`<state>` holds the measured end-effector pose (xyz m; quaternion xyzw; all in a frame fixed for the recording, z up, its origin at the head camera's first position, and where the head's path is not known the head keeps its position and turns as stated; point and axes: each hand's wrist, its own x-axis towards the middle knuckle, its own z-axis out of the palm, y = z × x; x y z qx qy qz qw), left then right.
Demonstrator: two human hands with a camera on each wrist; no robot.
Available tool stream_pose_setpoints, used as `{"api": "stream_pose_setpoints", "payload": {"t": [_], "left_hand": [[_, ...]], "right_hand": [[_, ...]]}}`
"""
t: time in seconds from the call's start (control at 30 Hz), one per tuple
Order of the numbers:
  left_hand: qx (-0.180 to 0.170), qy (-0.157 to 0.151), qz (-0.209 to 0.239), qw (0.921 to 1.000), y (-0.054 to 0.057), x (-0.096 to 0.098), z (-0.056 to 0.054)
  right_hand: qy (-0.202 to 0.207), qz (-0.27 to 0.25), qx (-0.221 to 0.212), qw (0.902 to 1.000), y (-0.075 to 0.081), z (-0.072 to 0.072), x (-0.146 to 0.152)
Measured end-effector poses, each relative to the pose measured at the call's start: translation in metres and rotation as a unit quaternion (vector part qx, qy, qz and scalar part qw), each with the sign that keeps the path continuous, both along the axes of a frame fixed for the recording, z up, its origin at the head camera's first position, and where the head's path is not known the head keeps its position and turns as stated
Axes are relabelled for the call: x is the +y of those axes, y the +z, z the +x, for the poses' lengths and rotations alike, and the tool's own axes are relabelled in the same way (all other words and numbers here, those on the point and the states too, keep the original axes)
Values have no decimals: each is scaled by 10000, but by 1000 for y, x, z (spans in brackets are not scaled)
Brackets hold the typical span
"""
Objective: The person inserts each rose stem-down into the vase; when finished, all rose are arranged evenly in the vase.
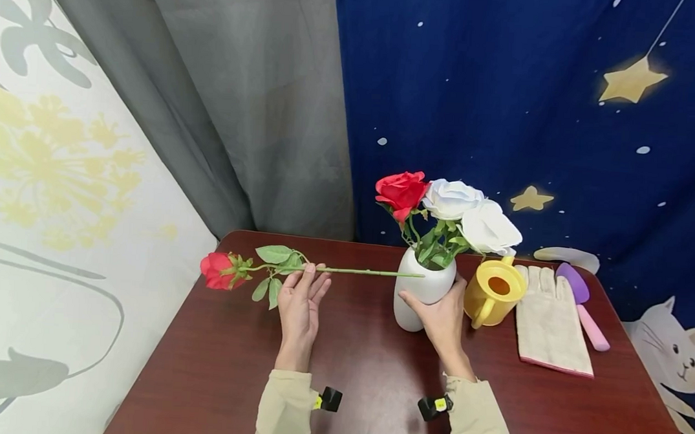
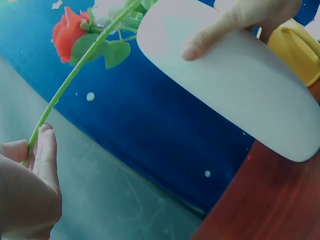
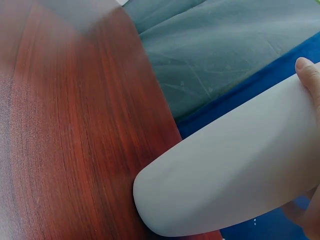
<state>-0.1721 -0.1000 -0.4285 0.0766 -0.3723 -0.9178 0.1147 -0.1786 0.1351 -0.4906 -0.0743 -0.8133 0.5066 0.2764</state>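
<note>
My left hand (image 1: 299,309) pinches the green stem (image 1: 362,271) of a red rose (image 1: 221,271) near its leaves. The rose lies sideways in the air, its bloom to the left and its bare stem end in front of the white vase (image 1: 409,304). The left wrist view shows the stem (image 2: 65,86) between thumb and fingers. My right hand (image 1: 446,317) grips the vase from its right side, thumb (image 2: 202,42) across the front. In the vase stand another red rose (image 1: 402,192) and two white roses (image 1: 489,227). The vase's base (image 3: 160,205) is at the table.
Right of the vase stands a yellow watering can (image 1: 484,294). Beyond it lie pale work gloves (image 1: 552,326) and a small tool with a purple head and pink handle (image 1: 593,328). Grey and blue curtains (image 1: 445,105) hang behind the brown table (image 1: 364,360).
</note>
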Motion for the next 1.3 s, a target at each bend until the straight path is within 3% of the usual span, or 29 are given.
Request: {"api": "stream_pose_setpoints", "payload": {"t": [0.27, 0.77, 1.1, 1.3], "left_hand": [[378, 280, 83, 9989, 14, 11, -4], [807, 602, -300, 9945, 22, 23, -9], [1374, 1022, -1036, 9798, 33, 32, -11], [1612, 1075, -1478, 9699, 40, 42, -13]], "right_hand": [[33, -71, -23, 10000, 1, 0, 0], [42, -86, 18, 10000, 1, 0, -1], [37, -34, 48, 10000, 0, 0, -2], [2, 12, 47, 10000, 0, 0, -1]]}}
